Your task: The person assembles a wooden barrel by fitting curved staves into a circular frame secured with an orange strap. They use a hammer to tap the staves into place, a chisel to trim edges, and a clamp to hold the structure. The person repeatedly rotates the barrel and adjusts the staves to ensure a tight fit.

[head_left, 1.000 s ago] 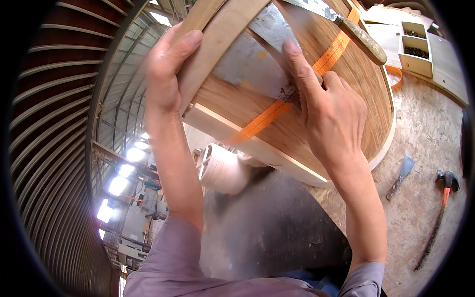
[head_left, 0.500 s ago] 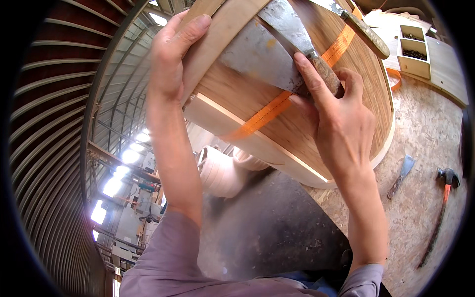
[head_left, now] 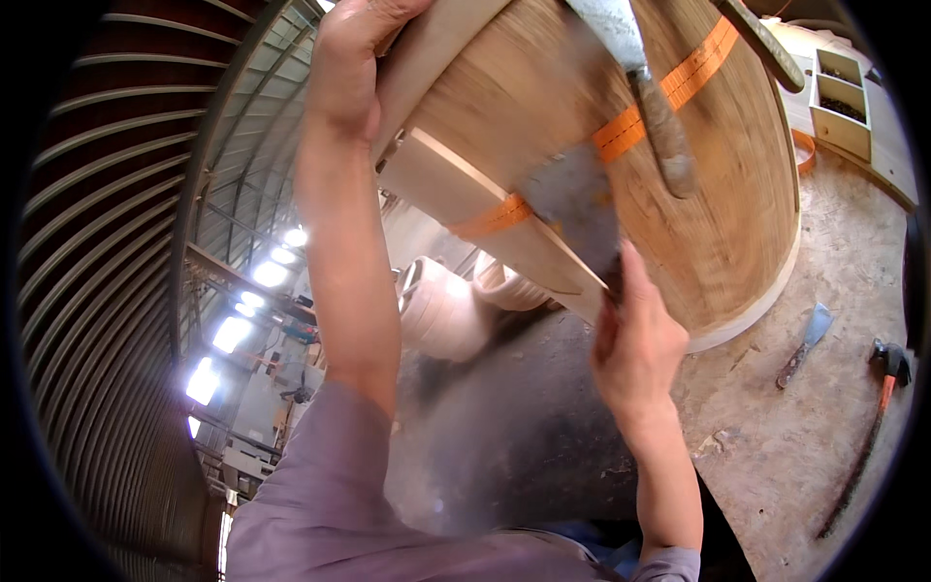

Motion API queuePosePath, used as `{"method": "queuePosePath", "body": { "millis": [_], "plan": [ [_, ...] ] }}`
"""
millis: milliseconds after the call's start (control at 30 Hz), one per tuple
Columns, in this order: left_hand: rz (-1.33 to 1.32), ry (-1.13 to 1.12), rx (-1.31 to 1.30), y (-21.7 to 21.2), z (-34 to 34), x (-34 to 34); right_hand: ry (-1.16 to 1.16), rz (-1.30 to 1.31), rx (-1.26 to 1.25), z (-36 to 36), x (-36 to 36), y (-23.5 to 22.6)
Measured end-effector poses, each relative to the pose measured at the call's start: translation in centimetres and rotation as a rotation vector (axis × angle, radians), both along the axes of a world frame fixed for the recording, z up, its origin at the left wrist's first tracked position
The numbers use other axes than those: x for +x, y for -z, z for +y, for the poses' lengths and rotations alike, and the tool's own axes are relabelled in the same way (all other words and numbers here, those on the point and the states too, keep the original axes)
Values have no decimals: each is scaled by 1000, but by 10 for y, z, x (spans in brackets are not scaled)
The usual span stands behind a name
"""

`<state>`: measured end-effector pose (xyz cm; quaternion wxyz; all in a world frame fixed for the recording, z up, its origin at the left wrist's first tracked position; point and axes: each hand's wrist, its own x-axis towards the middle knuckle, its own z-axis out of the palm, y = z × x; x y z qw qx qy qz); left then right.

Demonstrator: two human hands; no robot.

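Observation:
A rounded wooden piece point(head_left: 718, 233) with brown grain and pale edging fills the upper middle, crossed by an orange strap point(head_left: 700, 70). My left hand point(head_left: 354, 48) grips its pale wooden rim point(head_left: 436, 58) at the top left; some fingers are cut off or hidden. My right hand point(head_left: 640, 335) is closed round the dark handle of a wide putty knife point(head_left: 572, 199), whose blade is blurred over the strap near the lower edge. A second putty knife point(head_left: 664, 136) is at the top, no hand on it, its blade tip out of view. Another tool's handle point(head_left: 766, 44) lies farther right.
On the worn bench point(head_left: 747, 427) at the right lie a small putty knife point(head_left: 807, 344) and a claw hammer point(head_left: 878, 417) with an orange-and-black handle. Farther back stands a wooden box point(head_left: 840, 102) with dark small parts. Pale rounded rolls point(head_left: 441, 308) sit below the wooden piece.
My right hand has come down toward me, drawing the wide putty knife away from the rim. Its fingers have left the second putty knife. The wooden piece appears shifted slightly in view.

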<state>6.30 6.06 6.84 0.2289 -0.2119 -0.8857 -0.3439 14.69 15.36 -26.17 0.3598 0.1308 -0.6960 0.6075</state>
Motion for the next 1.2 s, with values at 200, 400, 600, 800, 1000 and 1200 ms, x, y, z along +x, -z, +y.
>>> {"method": "queuePosePath", "body": {
  "millis": [200, 400, 600, 800, 1000, 1200],
  "plan": [
    [-7, 92, 107, -4, -11, 15, 200, -340, -90, 77, 18, 111],
    [-41, 134, 40, 1, 0, 17, 663, -915, 290, 176, 30, 207],
    [-57, 111, 60, 1, 3, 17, 269, -535, -354, 147, 8, 127],
    [-66, 92, 16, -3, -8, 9, 114, 64, -95, 91, -41, -21],
    [-135, 203, 7, 1, -4, 8, 142, 93, -35, 57, -85, -117],
    [-37, 95, -63, 6, 4, 10, 280, 154, 409, 115, -102, -127]
  ]
}}
